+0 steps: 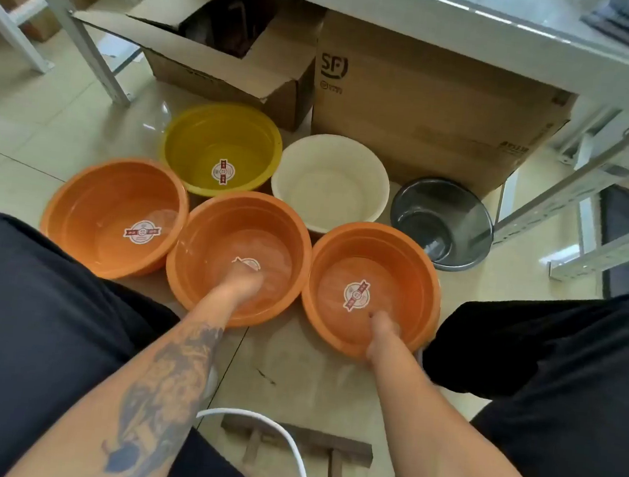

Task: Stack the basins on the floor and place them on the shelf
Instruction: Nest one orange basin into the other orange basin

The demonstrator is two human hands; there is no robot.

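Six basins sit on the tiled floor [29, 114] before cardboard boxes [425, 106] under a shelf [480, 12]. My left hand [241, 281] reaches inside the middle orange basin [205, 243]; whether it grips anything I cannot tell. My right hand [382, 335] clasps the near rim of the right orange basin [410, 263]. A third orange basin [90, 197], a yellow [200, 131], a white [331, 163] and a grey one [458, 210] stand untouched.

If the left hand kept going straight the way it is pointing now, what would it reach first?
The left hand is inside the middle orange basin, pointing forward and down. It would probably meet that basin's floor by the round sticker first, then its far wall. Whether the fingers already touch the floor is unclear.
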